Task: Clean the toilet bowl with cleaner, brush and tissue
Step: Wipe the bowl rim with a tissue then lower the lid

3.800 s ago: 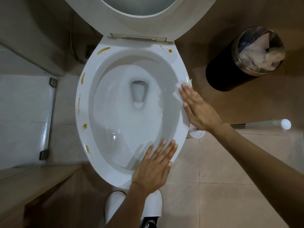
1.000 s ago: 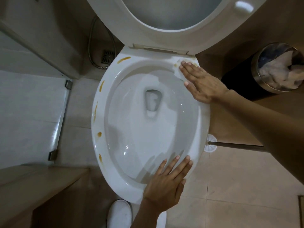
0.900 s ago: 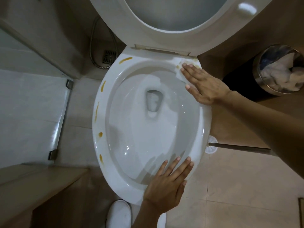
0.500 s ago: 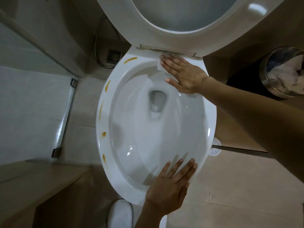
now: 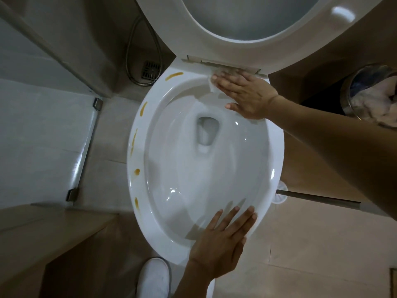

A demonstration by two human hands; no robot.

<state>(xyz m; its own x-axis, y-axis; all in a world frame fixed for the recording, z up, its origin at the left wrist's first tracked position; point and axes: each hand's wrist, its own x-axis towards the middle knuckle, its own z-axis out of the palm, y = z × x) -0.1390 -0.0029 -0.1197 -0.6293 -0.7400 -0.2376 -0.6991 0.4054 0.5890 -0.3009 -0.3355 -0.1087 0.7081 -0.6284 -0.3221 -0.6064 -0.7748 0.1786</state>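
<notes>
— Where is the tissue?

— The tissue (image 5: 212, 85) is a thin white crumpled sheet at the back of the toilet bowl (image 5: 277, 147) rim, just below the hinge. The right hand (image 5: 247, 94) lies flat on it, fingers straight and together, pressing it onto the glossy porcelain. Only a corner shows past the fingertips.

— And the other hand?

— The left hand (image 5: 219, 246) rests on the front rim, fingers straight and slightly spread, holding nothing. The two hands are well apart, at opposite ends of the oval.

— The rim itself?

— Smooth, white and shiny, with orange-brown smears (image 5: 174, 75) along its left side: one curved streak near the back, several short dashes and a round dot further forward. The seat (image 5: 171, 29) is tipped up, a broad white ring.

— The brush?

— The toilet brush (image 5: 318, 200) lies on the beige floor tiles right of the bowl, with a slim dark metal shaft and a white round head touching or just beside the bowl; I cannot tell which.

— Anything else?

— A round, metal-rimmed bin (image 5: 345, 91) holds crumpled white paper, a ribbed metal hose (image 5: 129, 61) loops by a square floor drain (image 5: 151, 70), and a white shoe (image 5: 153, 278) shows below.
</notes>
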